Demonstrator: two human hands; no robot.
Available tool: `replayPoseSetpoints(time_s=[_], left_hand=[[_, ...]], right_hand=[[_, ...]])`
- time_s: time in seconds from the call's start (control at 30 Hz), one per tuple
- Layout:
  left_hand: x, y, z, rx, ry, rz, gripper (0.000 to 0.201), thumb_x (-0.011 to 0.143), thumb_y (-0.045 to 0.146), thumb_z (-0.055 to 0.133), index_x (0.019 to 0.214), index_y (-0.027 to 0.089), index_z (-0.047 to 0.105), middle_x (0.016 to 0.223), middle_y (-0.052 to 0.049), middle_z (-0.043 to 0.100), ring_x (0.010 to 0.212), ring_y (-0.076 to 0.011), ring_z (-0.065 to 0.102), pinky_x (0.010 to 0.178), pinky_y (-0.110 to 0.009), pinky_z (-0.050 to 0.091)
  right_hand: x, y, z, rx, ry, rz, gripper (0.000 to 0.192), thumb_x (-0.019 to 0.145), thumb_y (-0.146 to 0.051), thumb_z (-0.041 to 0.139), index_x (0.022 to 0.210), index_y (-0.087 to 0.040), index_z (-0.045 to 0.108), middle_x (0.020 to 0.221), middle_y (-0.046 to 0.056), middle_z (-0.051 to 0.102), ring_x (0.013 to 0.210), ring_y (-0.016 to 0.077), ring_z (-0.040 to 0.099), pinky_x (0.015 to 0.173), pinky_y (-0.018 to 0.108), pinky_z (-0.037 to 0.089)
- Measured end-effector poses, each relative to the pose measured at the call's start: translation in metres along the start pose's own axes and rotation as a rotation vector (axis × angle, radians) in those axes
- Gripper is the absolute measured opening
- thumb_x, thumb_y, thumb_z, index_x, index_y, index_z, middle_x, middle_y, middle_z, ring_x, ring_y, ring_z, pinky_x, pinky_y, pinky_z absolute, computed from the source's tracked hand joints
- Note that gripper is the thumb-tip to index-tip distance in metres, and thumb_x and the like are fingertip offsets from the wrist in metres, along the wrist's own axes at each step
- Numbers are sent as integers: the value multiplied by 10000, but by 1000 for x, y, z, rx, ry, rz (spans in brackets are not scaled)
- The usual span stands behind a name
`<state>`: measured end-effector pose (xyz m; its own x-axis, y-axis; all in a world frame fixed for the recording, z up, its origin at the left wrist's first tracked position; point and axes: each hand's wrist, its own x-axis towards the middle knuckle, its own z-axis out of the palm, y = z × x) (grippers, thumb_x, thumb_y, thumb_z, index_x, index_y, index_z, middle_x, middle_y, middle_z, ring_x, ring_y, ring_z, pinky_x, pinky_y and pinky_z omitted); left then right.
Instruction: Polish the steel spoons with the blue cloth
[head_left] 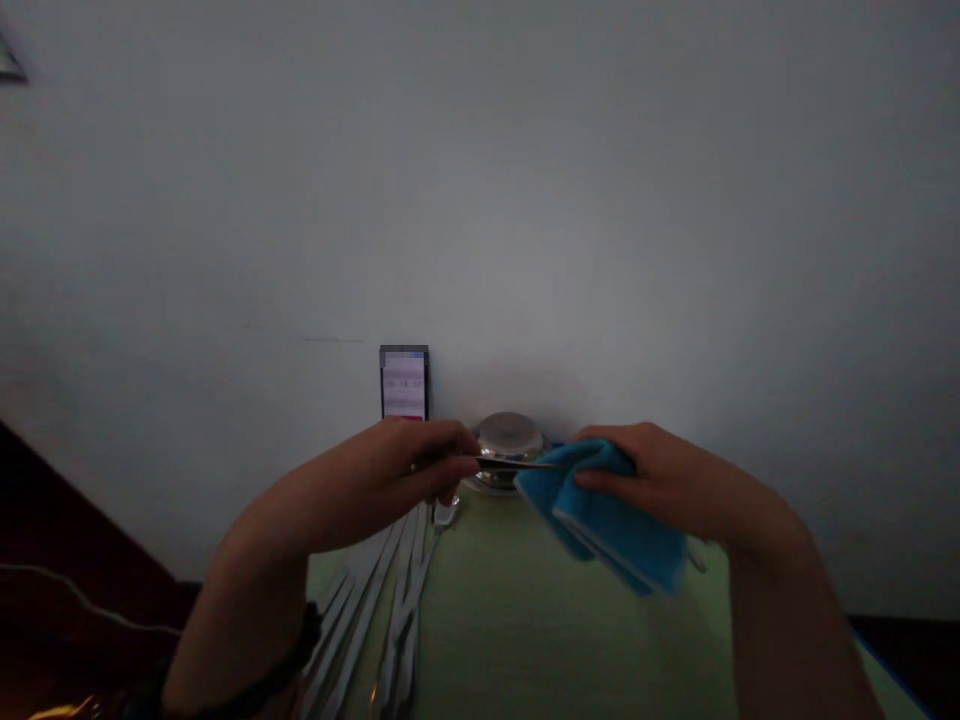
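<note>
My left hand (416,462) pinches one end of a thin piece of metal cutlery (504,462), held level above the table. It is seen edge-on, so its exact kind does not show. The other end runs into a folded blue cloth (626,540) that my right hand (656,470) grips around it, with the cloth's corners hanging down. Under my left forearm lie several knives and other long metal cutlery (367,600). Among them a fork-like piece (447,514) points away from me.
An overturned shiny metal bowl (511,434) stands behind my hands near the wall (600,230). A phone (405,385) with a lit screen leans against the wall. The tabletop (517,640) is green. A pale cable (82,595) runs at the far left.
</note>
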<state>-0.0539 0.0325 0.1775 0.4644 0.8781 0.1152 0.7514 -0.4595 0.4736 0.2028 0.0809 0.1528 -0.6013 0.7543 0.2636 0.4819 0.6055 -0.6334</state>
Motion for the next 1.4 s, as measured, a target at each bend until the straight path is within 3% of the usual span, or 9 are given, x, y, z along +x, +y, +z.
replayPoseSetpoints(time_s=[0.17, 0.27, 0.57, 0.77, 0.83, 0.97, 1.07, 1.27, 1.4], left_hand=[[-2, 3, 5, 58, 41, 87, 219, 870, 322, 383, 855, 202, 566, 663, 29, 588, 600, -101, 543, 574, -199, 402], [0, 11, 11, 108, 58, 95, 230, 882, 305, 348, 871, 193, 549, 663, 25, 579, 590, -105, 532, 569, -212, 400], [1, 22, 28, 198, 112, 70, 271, 886, 331, 305, 950, 208, 538, 730, 4, 591, 631, -130, 548, 584, -244, 414], [5, 27, 29, 111, 130, 74, 239, 891, 352, 319, 890, 206, 509, 684, 29, 543, 607, -109, 525, 582, -231, 402], [8, 28, 31, 92, 132, 61, 240, 895, 353, 311, 900, 209, 502, 710, 27, 546, 630, -110, 524, 598, -234, 402], [14, 23, 31, 92, 108, 4, 283, 903, 357, 269, 932, 206, 506, 730, 15, 554, 649, -121, 524, 601, -246, 404], [14, 19, 31, 131, 85, -15, 308, 896, 363, 264, 940, 193, 517, 733, -1, 565, 644, -130, 528, 599, -253, 411], [11, 18, 33, 219, 23, -2, 323, 884, 364, 270, 993, 196, 523, 745, -15, 583, 661, -150, 544, 603, -275, 412], [13, 13, 30, 205, 31, -5, 318, 879, 375, 287, 932, 200, 547, 721, -3, 586, 635, -141, 545, 577, -255, 397]], right_hand=[[-17, -9, -6, -75, -130, 63, 263, 780, -310, 520, 1022, -270, 614, 908, 17, 665, 762, 181, 604, 643, 277, 442], [-20, -21, -13, -183, -81, 52, 239, 810, -308, 479, 1009, -271, 607, 824, -16, 663, 671, 123, 593, 585, 225, 427], [-14, -18, -11, -253, 331, -42, 214, 768, -414, 539, 782, -232, 651, 645, -37, 637, 544, 92, 551, 506, 205, 383], [7, -5, 12, 139, 796, 23, 305, 799, -457, 469, 674, -193, 557, 574, -29, 518, 517, 90, 479, 477, 205, 373], [11, 0, 18, 318, 855, 69, 328, 806, -485, 435, 690, -196, 537, 591, -24, 512, 525, 94, 484, 485, 210, 390], [11, 4, 17, 607, 570, 118, 279, 746, -454, 551, 903, -224, 559, 774, -3, 612, 656, 125, 577, 605, 252, 480], [7, 4, 11, 621, 368, 135, 381, 654, -375, 676, 991, -241, 559, 901, 8, 645, 758, 156, 611, 666, 286, 506], [10, 5, 8, 274, 452, 202, 341, 631, -504, 636, 660, -164, 618, 613, 4, 606, 538, 118, 542, 463, 227, 440], [9, 8, 5, 176, 391, 232, 417, 657, -566, 573, 637, -149, 593, 562, -4, 549, 490, 98, 487, 419, 210, 397]])
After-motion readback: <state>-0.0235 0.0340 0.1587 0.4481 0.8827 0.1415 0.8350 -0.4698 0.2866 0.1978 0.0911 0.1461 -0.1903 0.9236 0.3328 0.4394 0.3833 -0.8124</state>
